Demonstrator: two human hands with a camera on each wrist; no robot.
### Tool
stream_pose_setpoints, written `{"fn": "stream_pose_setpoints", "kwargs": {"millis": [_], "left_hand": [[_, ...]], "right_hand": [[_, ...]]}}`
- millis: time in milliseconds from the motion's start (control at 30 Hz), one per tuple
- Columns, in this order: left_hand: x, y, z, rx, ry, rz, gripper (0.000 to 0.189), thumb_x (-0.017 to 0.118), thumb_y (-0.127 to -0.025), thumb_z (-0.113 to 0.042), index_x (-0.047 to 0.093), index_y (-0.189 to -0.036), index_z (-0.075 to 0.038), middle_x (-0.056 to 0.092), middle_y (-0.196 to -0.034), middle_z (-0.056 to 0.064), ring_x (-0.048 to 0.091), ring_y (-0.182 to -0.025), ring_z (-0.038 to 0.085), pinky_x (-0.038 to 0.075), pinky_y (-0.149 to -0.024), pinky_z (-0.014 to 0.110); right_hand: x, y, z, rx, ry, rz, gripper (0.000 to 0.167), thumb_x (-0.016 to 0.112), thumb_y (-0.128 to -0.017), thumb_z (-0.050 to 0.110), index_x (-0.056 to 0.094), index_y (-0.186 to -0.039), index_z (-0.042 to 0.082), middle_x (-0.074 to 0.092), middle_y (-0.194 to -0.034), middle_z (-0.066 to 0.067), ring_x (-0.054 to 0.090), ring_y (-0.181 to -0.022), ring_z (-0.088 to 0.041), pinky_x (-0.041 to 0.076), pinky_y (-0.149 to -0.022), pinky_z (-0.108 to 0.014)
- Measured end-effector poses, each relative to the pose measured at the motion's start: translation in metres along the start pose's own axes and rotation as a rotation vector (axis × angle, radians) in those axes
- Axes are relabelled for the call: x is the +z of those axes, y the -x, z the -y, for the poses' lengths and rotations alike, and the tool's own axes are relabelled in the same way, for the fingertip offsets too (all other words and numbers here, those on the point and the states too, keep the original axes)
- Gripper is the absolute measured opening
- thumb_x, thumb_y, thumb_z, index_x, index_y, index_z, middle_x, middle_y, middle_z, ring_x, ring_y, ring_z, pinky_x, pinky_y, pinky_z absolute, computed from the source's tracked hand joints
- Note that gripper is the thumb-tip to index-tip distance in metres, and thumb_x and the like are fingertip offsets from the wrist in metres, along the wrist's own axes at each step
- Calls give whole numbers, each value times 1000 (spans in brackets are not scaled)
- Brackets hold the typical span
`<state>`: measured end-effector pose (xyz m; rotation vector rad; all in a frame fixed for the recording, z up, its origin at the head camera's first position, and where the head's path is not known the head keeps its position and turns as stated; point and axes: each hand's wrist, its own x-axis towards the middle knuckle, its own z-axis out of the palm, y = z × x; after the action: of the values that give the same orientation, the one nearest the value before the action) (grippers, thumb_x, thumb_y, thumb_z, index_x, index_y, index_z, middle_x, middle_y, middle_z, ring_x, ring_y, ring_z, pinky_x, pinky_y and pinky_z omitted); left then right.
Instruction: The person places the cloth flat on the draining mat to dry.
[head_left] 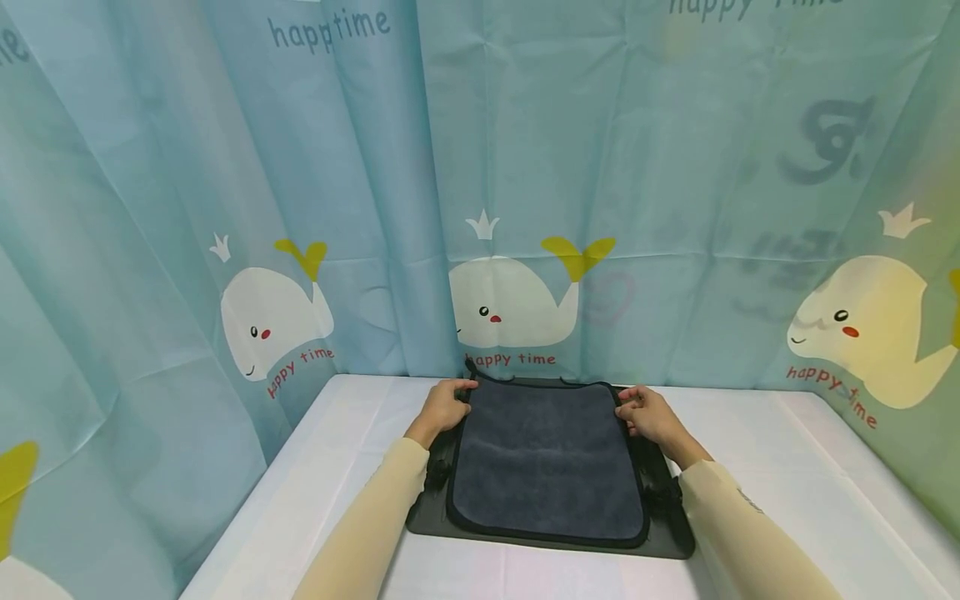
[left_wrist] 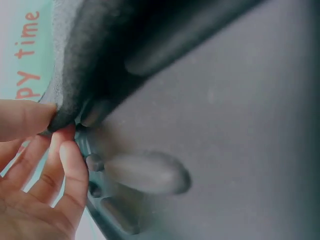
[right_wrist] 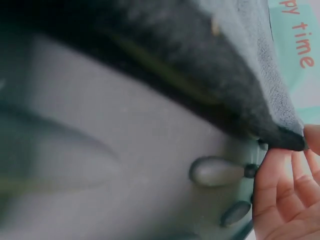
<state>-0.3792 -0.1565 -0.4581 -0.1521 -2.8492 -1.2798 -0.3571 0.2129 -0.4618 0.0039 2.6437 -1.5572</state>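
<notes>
A dark blue-grey plush cloth (head_left: 546,467) with black piping lies over a larger black tray-like board (head_left: 438,515) on the table. At the cloth's far left edge, my left hand (head_left: 441,406) pinches the border between thumb and fingers. Opposite it, my right hand (head_left: 651,417) pinches the far right border. Both wrist views show the cloth's edge raised over the board's smooth dark surface (left_wrist: 240,110). Rounded oval pieces (right_wrist: 216,171) sit along the board near the fingers. The middle of the board is hidden under the cloth in the head view.
A white-covered table (head_left: 795,483) extends on both sides of the board. Behind it hangs a light blue curtain (head_left: 525,150) printed with whales and lettering. Dark bulky parts (head_left: 437,475) stick out at the board's left and right sides.
</notes>
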Motion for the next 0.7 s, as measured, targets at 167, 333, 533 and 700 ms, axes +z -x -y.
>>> {"fn": "stream_pose_setpoints", "kwargs": {"millis": [167,333,533,700], "left_hand": [[-1,1,-1,10,-26,18,50,66,-92,5,64,-139,-10,56,-149,16,54,-135,39,49,-105,50],[-4,-1,-2,3,-36,21,54,66,-91,5,62,-142,-13,51,-154,17,68,-104,34,52,-83,40],[-5,-1,-1,10,-39,30,57,65,-91,5,59,-145,-13,48,-157,18,65,-86,34,51,-82,41],[-3,2,1,37,-64,51,57,65,-92,3,56,-147,-10,57,-146,23,62,-74,32,49,-81,40]], "right_hand": [[-1,2,2,-1,9,19,36,59,-99,4,46,-130,-7,64,-97,-12,58,-75,-17,53,-67,-31],[-4,3,3,-26,-1,1,35,59,-98,1,46,-130,-8,62,-87,-6,56,-70,-16,51,-64,-31],[-4,1,3,-33,-7,-22,34,57,-98,1,47,-129,-9,63,-87,-7,56,-69,-15,50,-62,-30],[-4,3,0,3,-4,16,35,57,-99,2,45,-129,-9,66,-98,-13,58,-75,-16,52,-66,-29]]}}
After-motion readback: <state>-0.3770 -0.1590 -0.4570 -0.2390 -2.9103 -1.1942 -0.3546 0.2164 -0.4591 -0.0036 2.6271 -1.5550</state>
